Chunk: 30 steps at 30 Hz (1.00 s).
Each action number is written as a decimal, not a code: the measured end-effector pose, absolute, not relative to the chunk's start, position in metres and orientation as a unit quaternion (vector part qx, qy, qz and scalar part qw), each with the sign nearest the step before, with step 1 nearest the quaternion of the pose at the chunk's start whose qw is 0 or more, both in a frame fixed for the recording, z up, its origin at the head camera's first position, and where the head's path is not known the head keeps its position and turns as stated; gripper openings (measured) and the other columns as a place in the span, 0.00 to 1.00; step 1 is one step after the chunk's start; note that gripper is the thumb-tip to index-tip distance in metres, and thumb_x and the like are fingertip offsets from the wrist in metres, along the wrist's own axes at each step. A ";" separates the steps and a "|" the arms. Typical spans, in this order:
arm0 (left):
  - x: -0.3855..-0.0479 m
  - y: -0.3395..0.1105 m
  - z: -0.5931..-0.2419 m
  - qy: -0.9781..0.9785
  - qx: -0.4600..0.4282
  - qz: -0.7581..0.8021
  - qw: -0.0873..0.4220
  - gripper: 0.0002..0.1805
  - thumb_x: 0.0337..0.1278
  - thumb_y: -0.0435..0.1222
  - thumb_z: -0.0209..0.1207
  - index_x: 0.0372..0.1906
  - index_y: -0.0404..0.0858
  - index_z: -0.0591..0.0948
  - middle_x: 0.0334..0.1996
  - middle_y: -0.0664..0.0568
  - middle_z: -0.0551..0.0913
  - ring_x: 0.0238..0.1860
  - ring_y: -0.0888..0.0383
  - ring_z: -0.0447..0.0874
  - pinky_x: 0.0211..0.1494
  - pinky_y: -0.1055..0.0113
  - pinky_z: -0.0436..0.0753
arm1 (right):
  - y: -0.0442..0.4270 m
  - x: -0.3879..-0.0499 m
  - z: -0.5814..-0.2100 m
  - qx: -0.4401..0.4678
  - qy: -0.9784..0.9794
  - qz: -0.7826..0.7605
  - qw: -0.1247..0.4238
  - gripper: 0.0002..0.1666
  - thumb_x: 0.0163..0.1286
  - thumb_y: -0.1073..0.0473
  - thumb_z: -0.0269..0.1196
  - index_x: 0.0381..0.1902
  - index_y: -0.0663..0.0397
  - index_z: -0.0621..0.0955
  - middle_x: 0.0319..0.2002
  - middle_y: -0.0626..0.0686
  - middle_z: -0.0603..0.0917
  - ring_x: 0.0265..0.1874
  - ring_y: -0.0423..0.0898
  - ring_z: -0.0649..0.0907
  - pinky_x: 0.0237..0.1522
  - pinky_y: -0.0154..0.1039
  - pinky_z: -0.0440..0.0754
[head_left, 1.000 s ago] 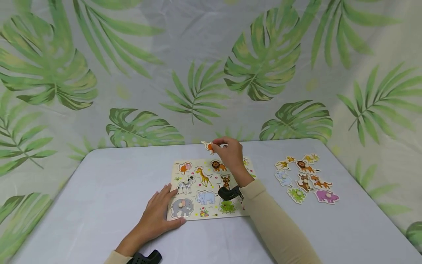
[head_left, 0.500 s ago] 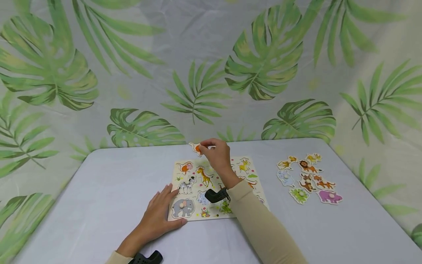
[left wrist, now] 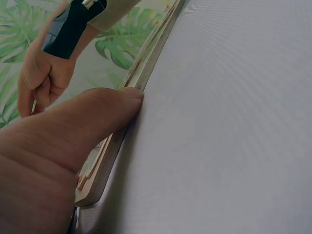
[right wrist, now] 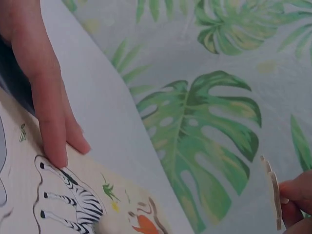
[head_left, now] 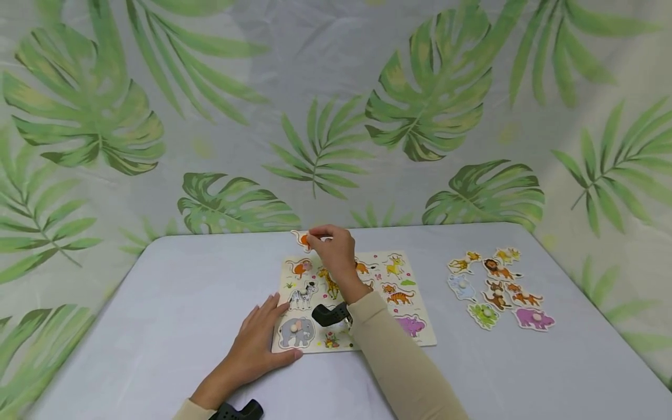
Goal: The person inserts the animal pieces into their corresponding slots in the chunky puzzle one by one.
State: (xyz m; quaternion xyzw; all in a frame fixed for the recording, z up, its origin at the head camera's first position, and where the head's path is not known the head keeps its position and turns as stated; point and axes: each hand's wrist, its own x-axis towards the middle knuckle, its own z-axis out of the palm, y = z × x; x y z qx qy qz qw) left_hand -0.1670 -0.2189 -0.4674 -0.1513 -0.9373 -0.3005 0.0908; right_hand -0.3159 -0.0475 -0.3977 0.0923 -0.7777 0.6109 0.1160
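A cream wooden knob puzzle board with animal pictures lies on the table. My left hand rests against its front left corner, with fingers along the left side. In the left wrist view, the thumb presses the front edge. Above the board's far left part, my right hand pinches an orange monkey piece between thumb and fingertips. The right wrist view shows this monkey piece edge-on, apart from the board. An elephant piece and a zebra piece sit in the board.
Right of the board lie several loose animal pieces, among them a giraffe piece, a lion piece, a frog piece and a purple hippo piece. A leaf-patterned cloth hangs behind the white table.
My right hand has moved left with the monkey piece, from above the board's far middle to above its far left part. The left hand has stayed at the corner.
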 end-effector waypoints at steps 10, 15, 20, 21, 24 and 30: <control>-0.168 -0.218 -0.467 -0.939 -0.156 -0.296 0.084 0.52 0.40 0.61 0.68 0.69 0.38 0.67 0.73 0.40 0.56 0.74 0.43 0.51 0.73 0.45 0.48 | -0.058 -0.316 -0.413 0.080 -0.776 0.618 0.099 0.05 0.61 0.56 0.69 0.35 0.48 0.88 0.34 0.45 0.85 0.32 0.43 0.81 0.27 0.36 0.79; -0.167 -0.219 -0.468 -0.940 -0.158 -0.290 0.091 0.52 0.39 0.61 0.69 0.69 0.37 0.67 0.73 0.39 0.57 0.73 0.42 0.53 0.73 0.46 0.49 | -0.061 -0.315 -0.423 0.083 -0.766 0.634 0.070 0.06 0.63 0.56 0.68 0.37 0.49 0.87 0.35 0.47 0.85 0.30 0.50 0.84 0.27 0.40 0.83; -0.166 -0.219 -0.469 -0.939 -0.158 -0.290 0.094 0.52 0.39 0.61 0.69 0.68 0.37 0.68 0.72 0.38 0.58 0.73 0.42 0.54 0.73 0.46 0.50 | -0.065 -0.313 -0.432 0.079 -0.762 0.641 0.048 0.06 0.63 0.58 0.68 0.37 0.51 0.87 0.35 0.49 0.84 0.29 0.51 0.86 0.29 0.44 0.85; -0.166 -0.219 -0.469 -0.939 -0.158 -0.290 0.096 0.52 0.39 0.61 0.69 0.68 0.37 0.68 0.72 0.38 0.58 0.73 0.42 0.54 0.73 0.46 0.50 | -0.065 -0.312 -0.434 0.077 -0.765 0.637 0.047 0.06 0.62 0.57 0.68 0.36 0.50 0.87 0.35 0.48 0.84 0.28 0.48 0.85 0.29 0.42 0.85; -0.166 -0.219 -0.469 -0.939 -0.160 -0.287 0.099 0.52 0.39 0.61 0.69 0.68 0.37 0.68 0.72 0.38 0.58 0.73 0.42 0.54 0.73 0.46 0.51 | -0.066 -0.313 -0.438 0.069 -0.778 0.622 0.049 0.05 0.62 0.56 0.69 0.35 0.48 0.87 0.34 0.47 0.84 0.27 0.42 0.83 0.28 0.37 0.83; -0.169 -0.220 -0.468 -0.940 -0.163 -0.283 0.098 0.51 0.39 0.61 0.69 0.68 0.36 0.68 0.72 0.38 0.58 0.73 0.42 0.54 0.73 0.46 0.50 | -0.067 -0.317 -0.443 0.067 -0.792 0.604 0.056 0.05 0.61 0.55 0.70 0.34 0.47 0.88 0.33 0.44 0.85 0.31 0.41 0.81 0.30 0.35 0.80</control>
